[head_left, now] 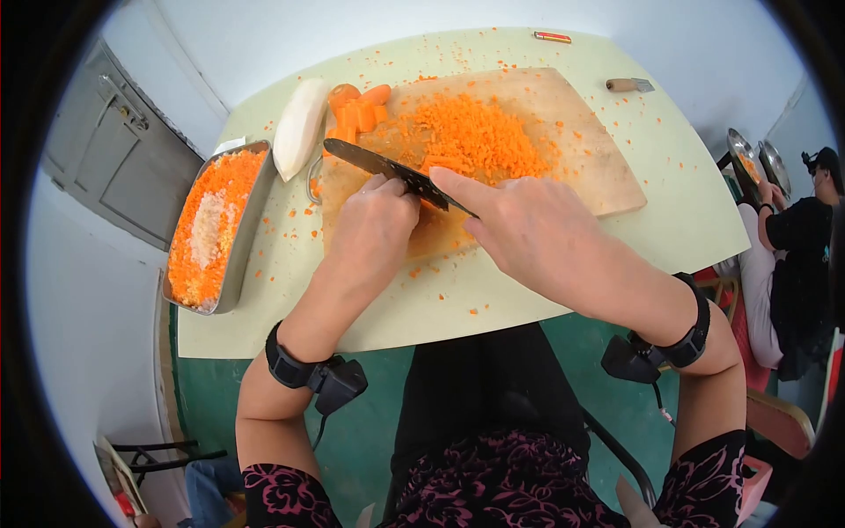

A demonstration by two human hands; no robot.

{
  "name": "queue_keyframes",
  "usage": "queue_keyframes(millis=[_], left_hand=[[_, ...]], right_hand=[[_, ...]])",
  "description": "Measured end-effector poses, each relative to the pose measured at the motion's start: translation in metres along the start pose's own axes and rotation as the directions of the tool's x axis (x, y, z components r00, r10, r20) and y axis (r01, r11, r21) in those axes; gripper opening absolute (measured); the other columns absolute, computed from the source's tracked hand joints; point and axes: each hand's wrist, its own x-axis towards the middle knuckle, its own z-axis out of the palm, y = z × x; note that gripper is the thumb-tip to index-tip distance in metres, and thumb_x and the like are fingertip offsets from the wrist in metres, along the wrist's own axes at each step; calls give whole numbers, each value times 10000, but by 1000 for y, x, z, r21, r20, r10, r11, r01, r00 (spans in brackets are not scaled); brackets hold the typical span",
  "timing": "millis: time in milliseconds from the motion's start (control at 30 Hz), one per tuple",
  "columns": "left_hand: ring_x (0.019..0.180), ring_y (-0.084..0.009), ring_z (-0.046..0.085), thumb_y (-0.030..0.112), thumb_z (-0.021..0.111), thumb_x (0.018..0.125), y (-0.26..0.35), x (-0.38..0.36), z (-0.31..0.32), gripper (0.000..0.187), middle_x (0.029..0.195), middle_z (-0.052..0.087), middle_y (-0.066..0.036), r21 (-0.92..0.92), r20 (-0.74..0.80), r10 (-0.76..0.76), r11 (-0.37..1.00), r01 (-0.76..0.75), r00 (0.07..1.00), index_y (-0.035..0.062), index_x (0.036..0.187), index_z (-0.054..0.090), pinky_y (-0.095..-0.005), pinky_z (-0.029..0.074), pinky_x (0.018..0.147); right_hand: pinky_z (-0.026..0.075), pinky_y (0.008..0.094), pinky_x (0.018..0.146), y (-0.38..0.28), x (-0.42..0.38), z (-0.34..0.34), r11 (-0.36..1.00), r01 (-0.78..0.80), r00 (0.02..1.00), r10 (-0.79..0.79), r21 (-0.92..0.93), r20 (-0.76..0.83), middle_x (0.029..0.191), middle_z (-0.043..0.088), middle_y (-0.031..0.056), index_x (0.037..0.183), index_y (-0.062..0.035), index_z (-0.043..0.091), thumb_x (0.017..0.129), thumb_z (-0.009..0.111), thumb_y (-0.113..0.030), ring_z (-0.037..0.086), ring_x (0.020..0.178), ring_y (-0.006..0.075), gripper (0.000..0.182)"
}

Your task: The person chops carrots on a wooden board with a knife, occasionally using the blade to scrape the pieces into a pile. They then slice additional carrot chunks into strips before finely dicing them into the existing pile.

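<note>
My right hand [541, 220] grips a kitchen knife [374, 162], its index finger stretched along the dark blade, which points to the far left. Close against the blade, my left hand [374, 220] is closed with bent fingers over a carrot piece, mostly hidden under hand and blade. Both hands are over a wooden cutting board [607, 176]. Just past the blade lie some carrot strips [449, 163], and a heap of chopped carrot [484, 132] spreads behind them. Larger carrot chunks [359, 113] sit at the board's far left corner.
A peeled white radish [300, 128] lies left of the board. Beside it, a metal tray [242, 238] holds chopped carrot and a pale minced food. A wooden-handled tool [628, 85] and a lighter [552, 37] lie at the far side. Another person [801, 238] holds a pan at right.
</note>
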Motion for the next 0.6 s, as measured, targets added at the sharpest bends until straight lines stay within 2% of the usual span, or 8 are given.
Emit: queue_keyframes(millis=[200,300,400,500,600], left_hand=[[794,-302,592,-18,562,685,2,0,-2,74,766,586,-147,-21,20,-36,999,36,999,-38,726,622,-370,510,668],[793,-299,594,-8,563,694,2,-1,-1,83,770,593,-148,-33,36,-50,998,51,998,-34,737,629,-376,507,668],[788,-301,596,-4,561,701,-2,-1,0,90,771,601,-150,-23,-1,-27,999,27,1000,-32,742,636,-382,503,665],[779,-313,597,-4,562,707,-4,0,4,106,766,606,-159,-25,-29,-5,1000,4,1000,-37,758,650,-391,499,670],[776,-315,605,-9,585,719,-7,0,1,122,783,620,-160,-50,16,-48,998,49,999,-35,804,670,-382,500,680]], right_hand=[[478,416,547,1,6,2,999,43,999,-43,-13,-2,670,594,183,1145,111,499,796,509,-13,611,634,332,370],[489,403,560,-3,13,9,999,40,999,-40,25,-15,689,604,183,1128,97,500,796,525,-29,625,665,325,356],[500,407,580,1,18,23,1000,22,998,-23,-20,-53,725,623,182,1138,33,509,820,539,-55,639,705,319,331],[486,385,607,15,20,31,993,-95,989,102,75,-109,752,636,170,1268,-81,516,832,588,-106,618,658,321,442],[491,359,636,28,19,39,963,-213,939,248,162,-240,770,649,137,1259,-110,537,848,603,-142,629,654,274,417]])
